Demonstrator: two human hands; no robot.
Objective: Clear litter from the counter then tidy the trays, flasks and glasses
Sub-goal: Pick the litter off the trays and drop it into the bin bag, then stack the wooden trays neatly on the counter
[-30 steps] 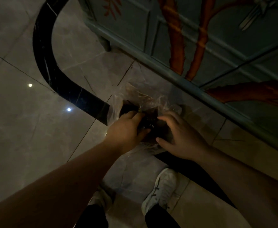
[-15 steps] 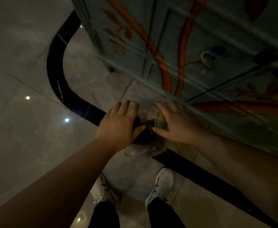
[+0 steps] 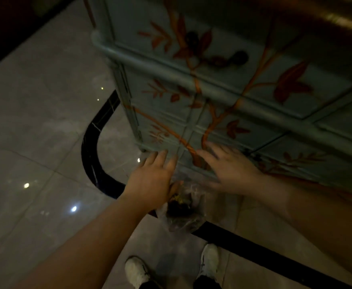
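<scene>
Down on the glossy floor (image 3: 35, 132), one clear crinkled plastic bag (image 3: 183, 213) serves as the landmark; it is soft, bulging and shapeless, with dark litter and a glint of gold foil visible through its film. It sits across the black curved inlay band (image 3: 91, 151) set into the pale marble tiles. Above the bag hover two bare hands. The left hand (image 3: 152, 182) is spread flat with fingers extended, its thumb side just over the bag's mouth; whether it touches the film cannot be told. The right hand (image 3: 229, 172), blurred, is likewise splayed with fingers apart, up and to the right of the bag, grasping nothing. Behind the bag stands one cabinet (image 3: 223, 84), painted matte blue-green with orange branches and leaves, moulded panels and a rounded ledge; two dark round knobs (image 3: 238, 57) show on its upper panel. Below the bag are two white shoes (image 3: 136, 272), one to either side. Several small light spots reflect on the polished tiles left of the bag.
</scene>
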